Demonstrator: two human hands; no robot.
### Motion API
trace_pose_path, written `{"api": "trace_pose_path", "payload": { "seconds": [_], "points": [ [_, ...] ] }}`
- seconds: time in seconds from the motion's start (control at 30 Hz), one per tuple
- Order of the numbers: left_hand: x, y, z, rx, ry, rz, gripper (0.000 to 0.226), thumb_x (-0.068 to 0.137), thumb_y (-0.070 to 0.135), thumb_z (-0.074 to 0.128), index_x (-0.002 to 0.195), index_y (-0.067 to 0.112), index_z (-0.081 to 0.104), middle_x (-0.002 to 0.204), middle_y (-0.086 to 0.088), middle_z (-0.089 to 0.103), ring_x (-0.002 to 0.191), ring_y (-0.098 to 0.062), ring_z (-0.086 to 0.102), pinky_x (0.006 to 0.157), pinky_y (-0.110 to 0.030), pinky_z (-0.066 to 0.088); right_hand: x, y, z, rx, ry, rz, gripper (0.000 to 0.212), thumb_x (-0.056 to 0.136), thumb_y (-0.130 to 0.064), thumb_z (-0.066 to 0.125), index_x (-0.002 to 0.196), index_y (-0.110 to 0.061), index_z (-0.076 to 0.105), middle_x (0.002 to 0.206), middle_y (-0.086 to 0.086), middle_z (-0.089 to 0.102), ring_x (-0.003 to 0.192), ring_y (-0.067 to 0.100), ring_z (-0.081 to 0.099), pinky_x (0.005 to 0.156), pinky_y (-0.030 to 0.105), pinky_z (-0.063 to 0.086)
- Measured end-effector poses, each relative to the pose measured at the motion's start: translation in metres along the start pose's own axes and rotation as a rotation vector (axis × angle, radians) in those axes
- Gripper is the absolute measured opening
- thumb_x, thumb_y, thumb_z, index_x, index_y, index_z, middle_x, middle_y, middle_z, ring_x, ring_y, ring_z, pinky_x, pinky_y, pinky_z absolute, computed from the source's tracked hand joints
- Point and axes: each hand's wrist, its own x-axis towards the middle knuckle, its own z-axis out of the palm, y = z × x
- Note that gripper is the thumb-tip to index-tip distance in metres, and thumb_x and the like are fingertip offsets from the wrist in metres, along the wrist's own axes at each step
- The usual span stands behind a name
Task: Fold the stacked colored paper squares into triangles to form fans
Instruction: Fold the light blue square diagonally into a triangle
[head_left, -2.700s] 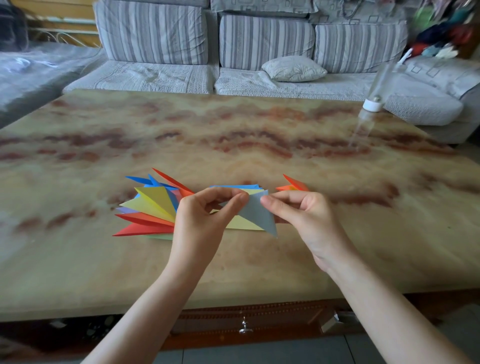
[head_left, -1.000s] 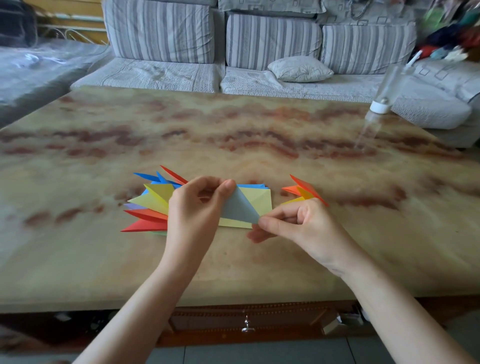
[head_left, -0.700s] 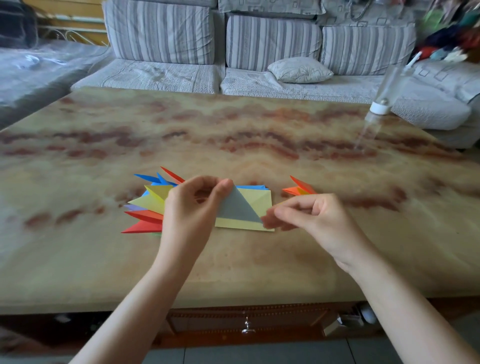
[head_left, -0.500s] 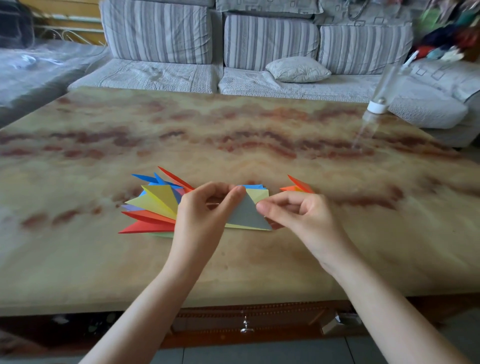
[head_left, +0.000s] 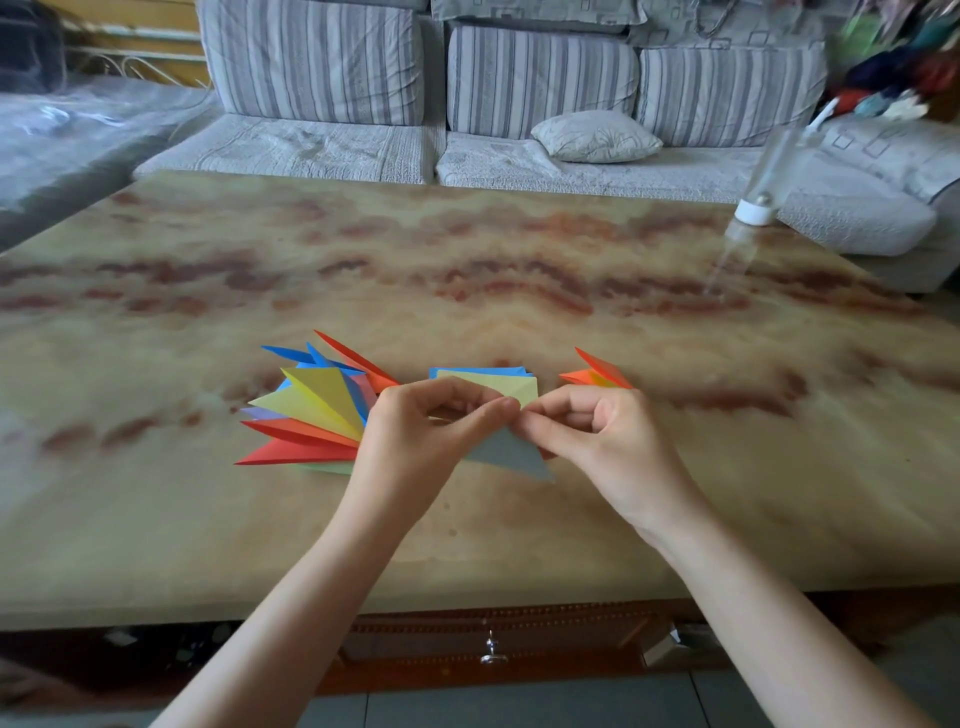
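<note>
Table (head_left: 467, 260) | left hand (head_left: 410, 447), right hand (head_left: 608, 447) pinch grey triangle (head_left: 511, 454) | top hidden

Grey triangle (head_left: 511, 454), prob. btwn fingertips (head_left: 505, 409)

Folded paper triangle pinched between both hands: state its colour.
Dull grey-blue: the folded paper triangle, head view.

Paper stack (head_left: 498, 382) on table (head_left: 467, 260) between left fan (head_left: 311, 410) and right fan (head_left: 597, 371); bottle (head_left: 753, 208) far right; sofa (head_left: 322, 145) behind table.
</note>
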Motion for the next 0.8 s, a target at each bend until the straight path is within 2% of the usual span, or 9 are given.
{"api": "trace_pose_path", "payload": {
  "seconds": [0.13, 0.2, 0.3, 0.43, 0.5, 0.6, 0.7, 0.8],
  "points": [
    [0.001, 0.001, -0.002, -0.067, 0.073, -0.029, 0.012, 0.080, 0.019, 0.072, 0.069, 0.014, 0.071, 0.053, 0.017, 0.060, 0.053, 0.006, 0.049, 0.051, -0.005, 0.034, -0.002, -0.004, -0.005, -0.034, -0.086, -0.001, 0.007, 0.082, -0.010, 0.070, 0.077, -0.007, 0.073, 0.070, 0.003, 0.074, 0.065, 0.008, 0.067, 0.068, 0.015, 0.050],
    [0.002, 0.001, -0.002, -0.101, 0.115, -0.044, 0.014, 0.081, 0.019, 0.071, 0.067, 0.015, 0.069, 0.051, 0.017, 0.057, 0.050, 0.005, 0.046, 0.047, -0.007, 0.031, -0.002, -0.006, -0.008, -0.046, -0.117, -0.004, 0.006, 0.083, -0.008, 0.069, 0.078, -0.007, 0.073, 0.070, 0.005, 0.075, 0.068, 0.013, 0.071, 0.072, 0.016, 0.052],
    [-0.001, 0.002, 0.001, -0.126, 0.109, -0.049, 0.018, 0.084, 0.019, 0.068, 0.066, 0.017, 0.066, 0.050, 0.017, 0.055, 0.052, 0.005, 0.045, 0.049, -0.008, 0.032, -0.002, -0.007, -0.013, -0.068, -0.134, -0.005, 0.006, 0.082, -0.008, 0.070, 0.079, -0.004, 0.073, 0.072, 0.006, 0.075, 0.071, 0.016, 0.073, 0.075, 0.019, 0.054],
    [0.011, -0.001, -0.013, -0.176, 0.233, -0.068, 0.019, 0.087, 0.024, 0.064, 0.070, 0.018, 0.068, 0.062, 0.007, 0.055, 0.061, -0.008, 0.046, 0.054, -0.026, 0.035, -0.005, -0.007, -0.024, -0.165, -0.158, 0.016, 0.008, 0.081, -0.007, 0.071, 0.077, 0.000, 0.073, 0.072, 0.005, 0.075, 0.071, 0.013, 0.072, 0.075, 0.015, 0.051],
    [0.015, -0.002, -0.018, -0.160, 0.203, -0.058, 0.018, 0.087, 0.024, 0.065, 0.070, 0.017, 0.068, 0.063, 0.005, 0.055, 0.061, -0.008, 0.047, 0.054, -0.025, 0.035, -0.004, -0.007, -0.031, -0.148, -0.103, 0.022, 0.008, 0.083, -0.006, 0.069, 0.077, -0.001, 0.072, 0.073, 0.006, 0.075, 0.071, 0.014, 0.071, 0.074, 0.020, 0.052],
    [0.005, -0.002, -0.004, -0.079, 0.111, -0.032, 0.016, 0.084, 0.024, 0.067, 0.072, 0.015, 0.068, 0.053, 0.016, 0.055, 0.052, 0.002, 0.045, 0.048, -0.016, 0.035, -0.002, -0.011, -0.035, -0.030, -0.015, 0.022, 0.012, 0.083, -0.014, 0.068, 0.084, -0.002, 0.070, 0.078, 0.008, 0.075, 0.074, 0.018, 0.072, 0.071, 0.029, 0.053],
    [0.000, -0.006, 0.010, -0.069, 0.067, -0.034, 0.012, 0.083, 0.023, 0.068, 0.073, 0.017, 0.070, 0.059, 0.017, 0.061, 0.058, 0.004, 0.049, 0.056, -0.010, 0.037, -0.004, -0.010, -0.025, 0.001, -0.031, 0.032, 0.027, 0.070, -0.024, 0.075, 0.088, -0.005, 0.069, 0.078, 0.010, 0.073, 0.069, 0.019, 0.069, 0.065, 0.027, 0.053],
    [0.002, -0.006, 0.014, -0.098, 0.011, -0.058, 0.014, 0.084, 0.027, 0.067, 0.076, 0.016, 0.070, 0.068, 0.012, 0.065, 0.066, -0.001, 0.054, 0.064, -0.016, 0.039, -0.002, -0.004, -0.017, -0.039, -0.072, 0.040, 0.015, 0.071, -0.005, 0.077, 0.084, -0.005, 0.069, 0.069, 0.004, 0.069, 0.060, 0.014, 0.064, 0.056, 0.021, 0.052]
  ]
}}
